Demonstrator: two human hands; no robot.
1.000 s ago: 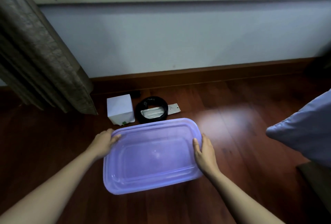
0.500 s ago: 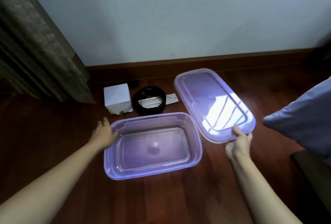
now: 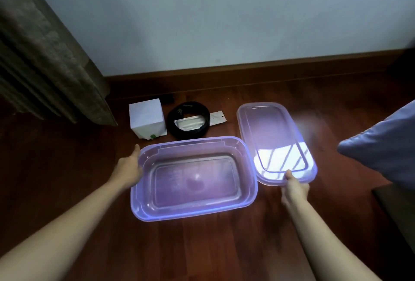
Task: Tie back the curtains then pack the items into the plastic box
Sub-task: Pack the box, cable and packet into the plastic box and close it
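A translucent purple plastic box (image 3: 251, 182) stands open and empty on the wooden floor. My left hand (image 3: 129, 168) rests against its left rim, fingers fairly straight. The matching lid (image 3: 274, 139) lies flat on the floor to the right of the box. My right hand (image 3: 294, 187) pinches the lid's near edge, thumb on top. Behind the box sit a small white carton (image 3: 147, 118) and a black coiled belt (image 3: 189, 120) with a white tag (image 3: 216, 118). A brown curtain (image 3: 45, 56) hangs at the left.
A wooden skirting board (image 3: 247, 72) runs along the pale wall behind the items. A light blue pillow (image 3: 386, 143) juts in at the right, above a dark piece of furniture (image 3: 397, 213). Bare floor lies in front of the box.
The lid came off the box and my right hand carried it to the right, then lowered it flat onto the floor. My left hand stayed at the box's left rim.
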